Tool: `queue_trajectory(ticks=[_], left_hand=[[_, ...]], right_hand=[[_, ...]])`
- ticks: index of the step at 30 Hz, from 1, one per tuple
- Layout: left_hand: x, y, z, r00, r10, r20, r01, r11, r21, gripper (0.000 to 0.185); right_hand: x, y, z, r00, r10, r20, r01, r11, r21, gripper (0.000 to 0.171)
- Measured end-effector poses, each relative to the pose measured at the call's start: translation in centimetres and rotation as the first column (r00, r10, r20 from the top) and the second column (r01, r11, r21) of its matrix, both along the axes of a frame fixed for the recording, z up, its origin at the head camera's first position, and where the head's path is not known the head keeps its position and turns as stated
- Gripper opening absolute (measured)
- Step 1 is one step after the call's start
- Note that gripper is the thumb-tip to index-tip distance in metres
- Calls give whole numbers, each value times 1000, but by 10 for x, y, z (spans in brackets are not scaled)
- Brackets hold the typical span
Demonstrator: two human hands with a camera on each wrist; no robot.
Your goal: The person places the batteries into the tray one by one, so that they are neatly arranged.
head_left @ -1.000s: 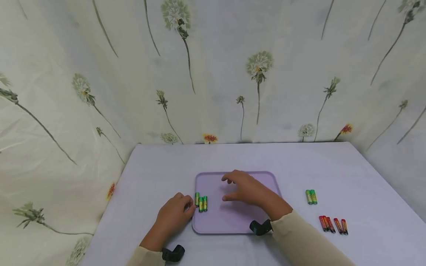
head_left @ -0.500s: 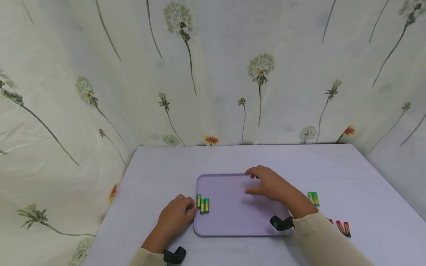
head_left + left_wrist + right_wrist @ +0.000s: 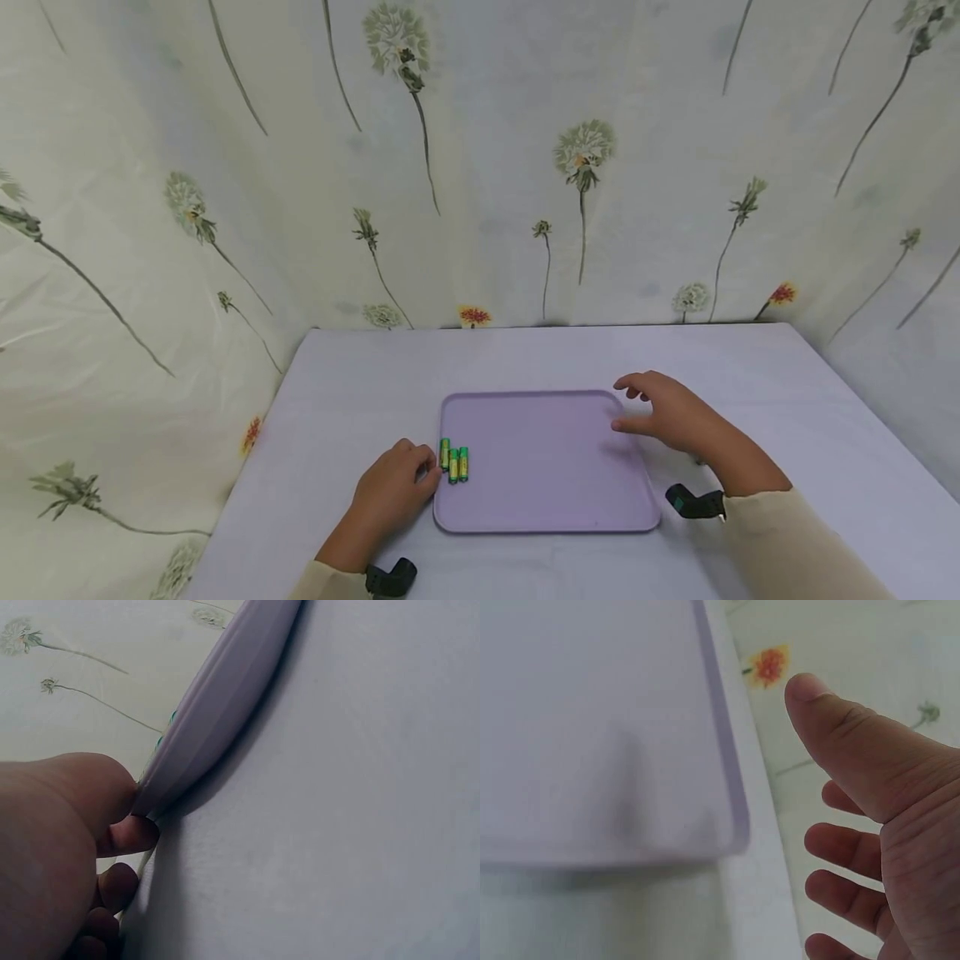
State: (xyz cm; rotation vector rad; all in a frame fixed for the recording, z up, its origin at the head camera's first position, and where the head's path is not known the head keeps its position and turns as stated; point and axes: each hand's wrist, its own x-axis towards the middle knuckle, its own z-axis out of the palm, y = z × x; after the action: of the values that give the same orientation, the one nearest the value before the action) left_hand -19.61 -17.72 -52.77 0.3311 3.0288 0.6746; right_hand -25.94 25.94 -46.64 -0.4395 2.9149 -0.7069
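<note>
A lilac tray (image 3: 547,467) lies on the table, with three green batteries (image 3: 453,463) side by side near its left edge. My left hand (image 3: 393,492) is at that edge; in the left wrist view its thumb and forefinger pinch the tray's rim (image 3: 217,697). Only slivers of green show above the rim there. Over the tray's right edge hovers my right hand (image 3: 678,417), thumb and fingers spread apart and holding nothing. The right wrist view shows the right hand (image 3: 885,817) above the tray's corner, clear of its surface.
Behind my right wrist a bit of a green battery (image 3: 697,459) peeks out on the table; the right sleeve (image 3: 802,542) covers the area in front of it. A flower-printed curtain (image 3: 487,167) rises behind the table (image 3: 360,367) and along its sides.
My right hand has moved right, from over the tray's middle to its right edge. Its arm now hides the red batteries and most of the green pair. The left hand stays put.
</note>
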Motion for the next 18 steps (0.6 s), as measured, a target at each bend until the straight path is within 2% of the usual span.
queue_trajectory(ticks=[10, 18], left_hand=[[-1, 0, -1, 1000, 15, -3, -15, 1000, -7, 11], [0, 2, -4, 1000, 9, 8, -9, 1000, 10, 11]], right_hand=[[6, 31, -8, 997, -76, -20, 77, 994, 75, 73], [16, 48, -13, 995, -95, -11, 95, 990, 107, 78]])
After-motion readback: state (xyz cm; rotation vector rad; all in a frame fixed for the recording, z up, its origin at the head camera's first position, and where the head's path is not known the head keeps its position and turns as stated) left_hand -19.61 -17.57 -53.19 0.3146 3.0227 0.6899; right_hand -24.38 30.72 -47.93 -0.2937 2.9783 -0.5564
